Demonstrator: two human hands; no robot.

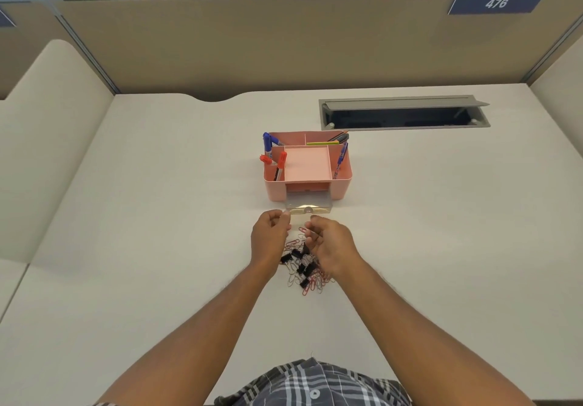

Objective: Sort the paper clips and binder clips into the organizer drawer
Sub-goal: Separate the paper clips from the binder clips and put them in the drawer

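The organizer (307,181) is coloured pink, and its drawer (309,207) is seen as clear. Blue markers (267,144) and red-capped markers (281,159) are shown inside it, beside a yellow-green strip (321,143). The binder clips (304,263) are coloured black; the paper clips (310,284) are mixed red, white and silver. The surface (157,216) is kept off-white. The partition (252,42) is tan, its sign (497,2) navy with white digits. A grey, black and white plaid is worn on the shirt (315,386).

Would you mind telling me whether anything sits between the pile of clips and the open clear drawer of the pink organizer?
Nothing visible blocks the way. The pile of clips lies on the desk just in front of the clear drawer, which is pulled out. Only the left hand and right hand hover over that stretch.
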